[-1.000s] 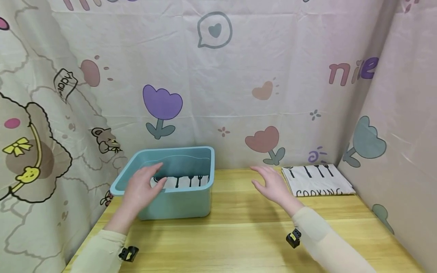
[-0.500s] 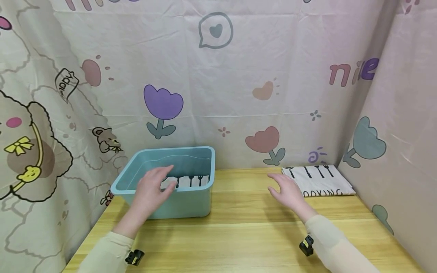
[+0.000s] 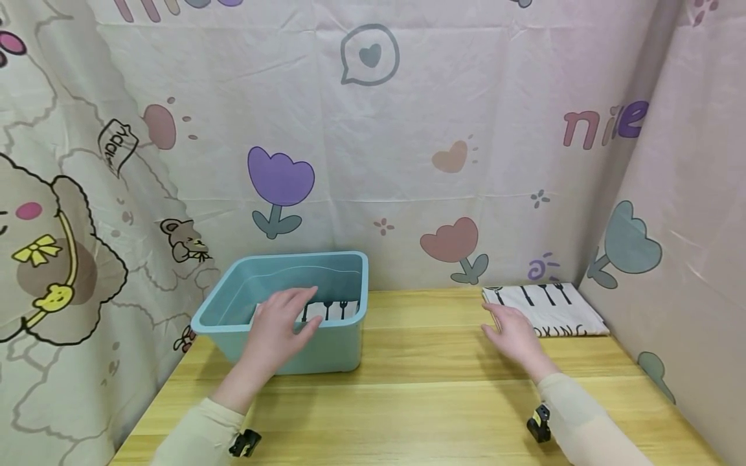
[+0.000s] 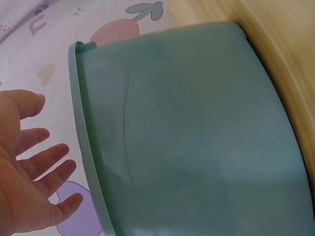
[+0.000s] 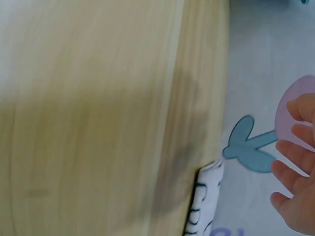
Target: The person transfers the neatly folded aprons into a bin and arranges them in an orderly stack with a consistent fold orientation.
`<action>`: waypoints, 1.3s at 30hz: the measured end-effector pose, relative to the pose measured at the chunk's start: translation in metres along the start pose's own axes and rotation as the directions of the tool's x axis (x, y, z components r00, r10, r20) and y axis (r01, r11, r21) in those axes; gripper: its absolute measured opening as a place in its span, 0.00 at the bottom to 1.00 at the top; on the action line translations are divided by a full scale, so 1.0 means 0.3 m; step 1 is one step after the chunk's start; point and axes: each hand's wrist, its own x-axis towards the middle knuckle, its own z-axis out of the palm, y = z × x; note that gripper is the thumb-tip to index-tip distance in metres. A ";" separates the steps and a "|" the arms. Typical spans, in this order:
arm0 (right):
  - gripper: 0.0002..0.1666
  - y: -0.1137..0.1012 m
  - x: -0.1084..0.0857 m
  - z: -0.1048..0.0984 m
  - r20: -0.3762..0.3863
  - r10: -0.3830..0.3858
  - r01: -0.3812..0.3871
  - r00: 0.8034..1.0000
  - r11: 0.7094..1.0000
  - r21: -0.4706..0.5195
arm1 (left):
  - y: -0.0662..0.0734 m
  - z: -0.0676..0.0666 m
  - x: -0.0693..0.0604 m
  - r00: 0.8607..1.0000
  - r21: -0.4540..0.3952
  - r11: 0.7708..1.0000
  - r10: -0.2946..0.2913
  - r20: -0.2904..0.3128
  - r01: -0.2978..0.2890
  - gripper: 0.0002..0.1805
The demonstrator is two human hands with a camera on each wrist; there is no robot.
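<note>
My left hand (image 3: 276, 331) hovers in front of the near rim of a blue plastic bin (image 3: 344, 346), its fingers spread and holding nothing. In the left wrist view the same hand (image 4: 29, 167) is apart from the bin wall (image 4: 197, 128). Inside the bin lies a white cloth (image 3: 333, 310) printed with black utensils, partly hidden by the hand. My right hand (image 3: 515, 336), also with nothing in it, is in the air by the left edge of a folded white cloth (image 3: 553, 307) printed with utensils and "COOKING" lettering. The right wrist view shows its fingers (image 5: 295, 152) loosely spread.
The wooden table (image 3: 402, 414) spans the space below both hands. Behind it hangs a curtain (image 3: 373, 142) with printed flowers and hearts, and more curtain closes in the left and right sides. A small black camera sits on each wrist.
Both hands have moved to the right, the right hand from beside the folded cloth to its left edge, the left hand along the bin's front rim. The bin and cloths stay put.
</note>
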 end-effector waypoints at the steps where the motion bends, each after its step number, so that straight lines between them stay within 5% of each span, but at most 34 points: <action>1: 0.30 0.013 -0.002 0.002 0.001 0.005 -0.005 1.000 1.000 -0.007 | 0.003 0.004 -0.001 1.000 -0.001 1.000 0.010 -0.009 -0.010 0.28; 15: 0.31 0.157 -0.039 0.020 0.102 0.109 -0.101 0.989 0.992 -0.080 | 0.039 0.035 -0.017 0.993 0.006 0.996 0.094 -0.070 -0.094 0.29; 25: 0.31 0.207 -0.042 0.031 0.232 0.214 -0.191 0.949 0.974 -0.118 | 0.060 0.061 -0.021 0.990 -0.020 0.993 0.114 -0.081 -0.116 0.28; 39: 0.20 0.217 -0.047 0.028 0.229 0.223 -0.182 0.947 0.965 -0.188 | 0.112 0.101 -0.010 0.986 -0.111 0.984 0.132 -0.104 -0.143 0.28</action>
